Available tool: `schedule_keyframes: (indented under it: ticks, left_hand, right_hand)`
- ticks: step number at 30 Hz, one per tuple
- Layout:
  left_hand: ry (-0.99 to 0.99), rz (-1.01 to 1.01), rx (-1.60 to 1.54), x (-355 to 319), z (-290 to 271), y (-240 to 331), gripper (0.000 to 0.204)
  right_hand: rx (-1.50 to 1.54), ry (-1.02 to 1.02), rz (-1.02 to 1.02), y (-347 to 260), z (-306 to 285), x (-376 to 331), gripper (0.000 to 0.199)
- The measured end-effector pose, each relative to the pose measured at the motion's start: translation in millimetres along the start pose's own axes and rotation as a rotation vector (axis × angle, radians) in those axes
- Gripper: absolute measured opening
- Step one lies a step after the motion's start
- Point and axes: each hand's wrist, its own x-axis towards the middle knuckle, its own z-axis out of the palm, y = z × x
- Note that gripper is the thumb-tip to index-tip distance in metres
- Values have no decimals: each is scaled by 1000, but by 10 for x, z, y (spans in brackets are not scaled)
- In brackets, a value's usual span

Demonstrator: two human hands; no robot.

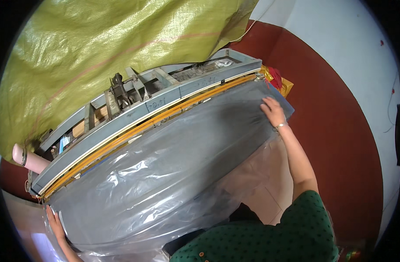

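Note:
A large clear plastic bag [165, 174] with a dark grey load inside lies across a long grey sealing machine [134, 111] with a yellow-orange strip along its jaw. My right hand [273, 111] lies flat on the bag's far right corner, fingers spread, a bracelet on the wrist. My left hand [55, 222] presses the bag's left edge at the near end of the machine, fingers extended. Neither hand grips anything. The bag's mouth lies along the strip.
A big yellow-green woven sack [104, 48] hangs over the machine's back. A pink cylinder [29, 159] sticks out at the left end. Red and yellow items [278, 81] sit past the right end. Dark red floor [339, 144] and white wall on the right.

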Motion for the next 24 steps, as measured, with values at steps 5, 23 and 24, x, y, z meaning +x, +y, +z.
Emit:
schedule_keyframes:
  ticks: [5,23,24]
  left_hand:
    - [49,-161,-82,-58,-22,-547,51]
    - [351,35,-861,-597,-835,2692,41]
    - [231,208,-894,-746,-862,3237,42]
  right_hand:
    - [-205,-351,219,-11,216,20,84]
    - [1871,-174,43,-2018,-271,349,61]
    - [2067,-268,-5,-2283,-315,294,60]
